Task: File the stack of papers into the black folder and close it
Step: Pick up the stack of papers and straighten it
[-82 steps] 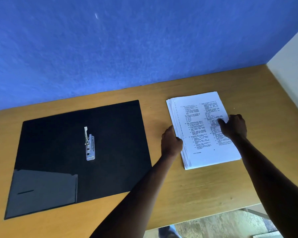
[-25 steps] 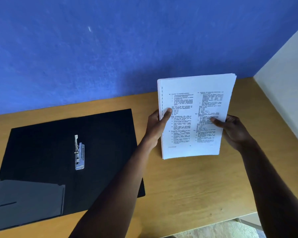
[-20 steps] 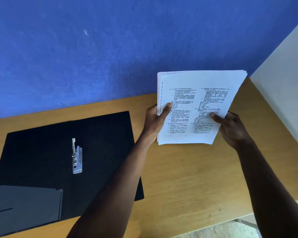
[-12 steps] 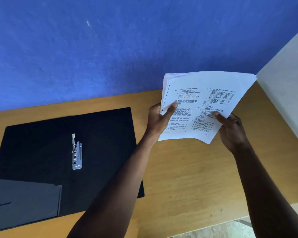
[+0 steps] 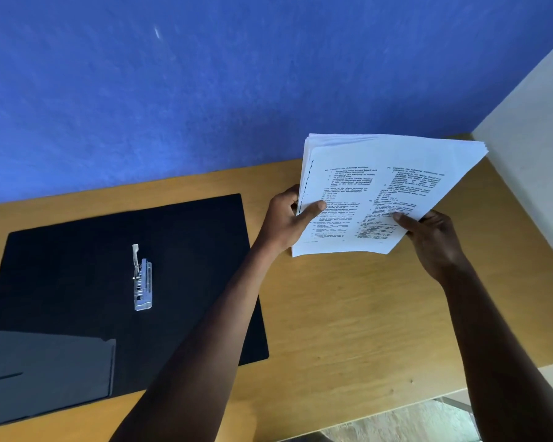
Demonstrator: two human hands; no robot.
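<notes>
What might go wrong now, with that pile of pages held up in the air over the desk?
The white printed paper stack is fanned at its top edge and pinched only by the left hand and right hand, so sheets may slip out. Uneven edges could also snag on the raised silver metal clip of the open black folder, leaving the pages misaligned when filed.
</notes>
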